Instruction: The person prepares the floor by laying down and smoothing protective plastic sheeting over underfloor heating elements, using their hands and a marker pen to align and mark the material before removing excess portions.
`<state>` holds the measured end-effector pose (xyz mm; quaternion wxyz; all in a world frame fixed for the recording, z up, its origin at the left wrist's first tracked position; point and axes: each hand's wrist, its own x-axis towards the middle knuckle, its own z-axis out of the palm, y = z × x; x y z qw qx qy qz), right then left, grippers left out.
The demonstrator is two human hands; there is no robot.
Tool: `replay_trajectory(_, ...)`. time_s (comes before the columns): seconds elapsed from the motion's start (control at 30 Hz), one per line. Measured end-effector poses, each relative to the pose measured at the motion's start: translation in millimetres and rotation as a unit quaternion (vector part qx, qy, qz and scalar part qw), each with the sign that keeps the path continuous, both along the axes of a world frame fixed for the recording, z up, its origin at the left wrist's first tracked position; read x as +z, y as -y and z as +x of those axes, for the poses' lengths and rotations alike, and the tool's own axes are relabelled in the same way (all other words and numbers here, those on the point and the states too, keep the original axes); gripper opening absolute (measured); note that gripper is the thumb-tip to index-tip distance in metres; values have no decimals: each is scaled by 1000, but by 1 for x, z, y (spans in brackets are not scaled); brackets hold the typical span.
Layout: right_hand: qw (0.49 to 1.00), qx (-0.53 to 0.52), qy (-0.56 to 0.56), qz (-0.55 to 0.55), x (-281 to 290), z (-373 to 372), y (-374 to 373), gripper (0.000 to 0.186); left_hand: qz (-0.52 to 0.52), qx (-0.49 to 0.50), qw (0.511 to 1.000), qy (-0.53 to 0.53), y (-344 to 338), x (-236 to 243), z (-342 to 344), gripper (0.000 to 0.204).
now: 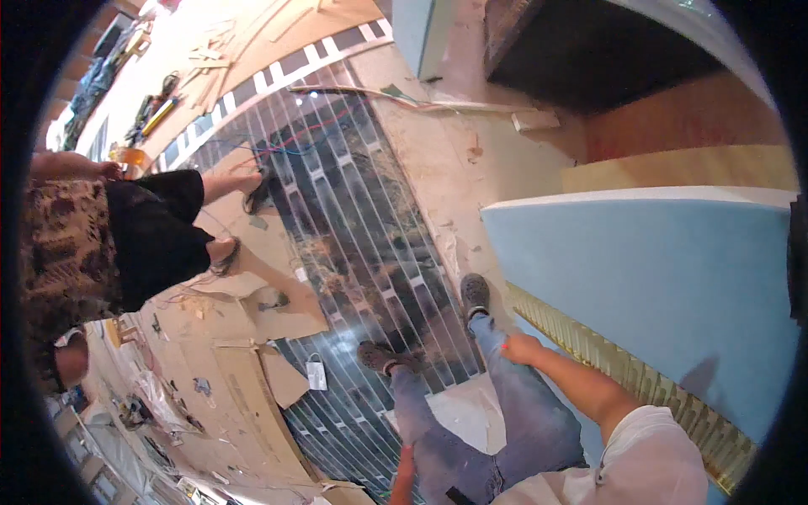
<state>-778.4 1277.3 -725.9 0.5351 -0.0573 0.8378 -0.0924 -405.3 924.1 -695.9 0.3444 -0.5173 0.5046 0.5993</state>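
Observation:
My right hand hangs in front of my right knee, its fingers curled together. A small red spot shows at the fingertips; what it belongs to is too small to make out. At the lower edge, beside my left thigh, part of my left hand or wrist shows, and its fingers cannot be made out. To the right of my right arm stands a large light-blue panel with a white top edge. A gold ribbed strip runs along its lower side. Both my feet, in dark clogs, stand on or beside a dark striped sheet.
Another person in dark shorts stands at the left. Red and blue wires cross the striped sheet. Cardboard and scraps lie on the floor at the lower left. A dark open box-like unit stands at the upper right, and wood strips lie at the far left.

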Motion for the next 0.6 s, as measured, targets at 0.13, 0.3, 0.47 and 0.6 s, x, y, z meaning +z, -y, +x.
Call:
replay_trajectory(0.13, 998, 25, 45, -42, 41, -18, 0, 34, -87, -160, 979, -87, -5, 37, -5, 54)
replay_trajectory(0.3, 999, -18, -37, 27, 99, 2, -2, 31, -64, -231, 970, -41, 44, 93, -45, 62)
replay_trajectory(0.47, 958, -280, 11, -63, 173, 26, 44, 25, -65, -281, 955, -72, 166, 81, -32, 46)
replay_trajectory(0.6, 976, -194, -59, -84, 188, 93, 70, 29, -182, -104, 957, -201, 263, 124, -32, 34)
